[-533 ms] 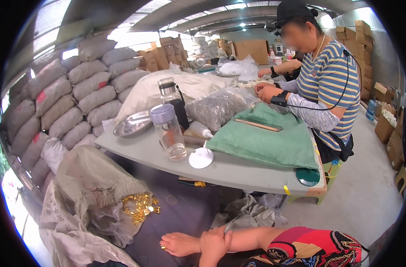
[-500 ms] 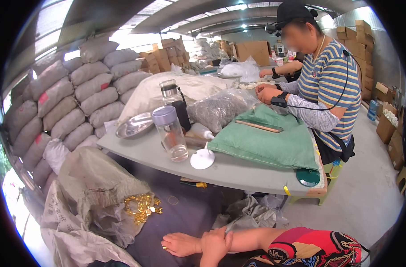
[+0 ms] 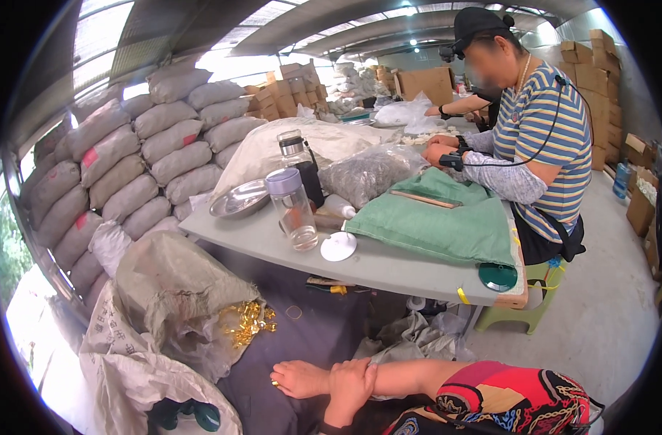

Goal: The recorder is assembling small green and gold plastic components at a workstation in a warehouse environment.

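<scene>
My right arm, in a red patterned sleeve, reaches in from the right, and my right hand [image 3: 300,379] rests low over a dark cloth [image 3: 262,391]. Its fingers are curled, and a small gold-coloured bit shows at them; whether it is a ring or a held piece I cannot make out. My left hand [image 3: 353,383] comes up from the lower edge and is closed around my right wrist. Just beyond lies an open woven sack [image 3: 179,283] with shiny gold-coloured pieces [image 3: 249,324] at its mouth. A thin ring-shaped loop [image 3: 294,312] sits on the cloth.
A grey table [image 3: 273,250] holds a clear bottle [image 3: 295,214], a black flask [image 3: 309,181], a metal dish [image 3: 237,201], a white disc [image 3: 338,246] and a green cloth bag [image 3: 436,225]. A co-worker in stripes [image 3: 548,138] sits right, by a green stool [image 3: 523,308]. Stacked sacks [image 3: 128,159] stand left.
The view has shifted slightly, moving the table and sacks rightward in the picture. Dark green shapes now show at the sack's lower edge. My left hand keeps its hold on my right wrist.
</scene>
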`<control>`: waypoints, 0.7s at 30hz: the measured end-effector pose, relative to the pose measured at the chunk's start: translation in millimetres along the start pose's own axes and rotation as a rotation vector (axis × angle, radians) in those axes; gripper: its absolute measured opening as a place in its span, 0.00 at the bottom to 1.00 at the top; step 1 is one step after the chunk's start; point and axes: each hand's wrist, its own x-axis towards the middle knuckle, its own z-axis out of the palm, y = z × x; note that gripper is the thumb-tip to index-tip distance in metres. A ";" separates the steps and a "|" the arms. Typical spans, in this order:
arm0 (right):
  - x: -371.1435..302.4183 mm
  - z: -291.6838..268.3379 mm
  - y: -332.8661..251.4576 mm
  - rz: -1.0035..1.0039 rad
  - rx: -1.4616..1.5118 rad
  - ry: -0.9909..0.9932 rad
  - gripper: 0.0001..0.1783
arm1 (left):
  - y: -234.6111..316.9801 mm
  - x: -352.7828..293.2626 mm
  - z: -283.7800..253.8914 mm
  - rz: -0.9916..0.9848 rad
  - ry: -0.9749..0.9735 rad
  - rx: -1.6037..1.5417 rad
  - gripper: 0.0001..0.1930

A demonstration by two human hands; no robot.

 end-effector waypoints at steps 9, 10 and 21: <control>2.7 5.0 2.9 0.012 0.016 -0.029 0.09 | 0.7 3.4 -23.2 -0.145 0.049 -0.331 0.12; 3.5 7.7 4.0 0.001 0.027 -0.014 0.09 | -0.8 3.0 -29.0 -0.147 0.053 -0.330 0.12; -3.7 -3.6 -6.0 0.066 0.103 -0.018 0.08 | 71.9 27.1 -205.5 -0.005 0.569 -0.343 0.22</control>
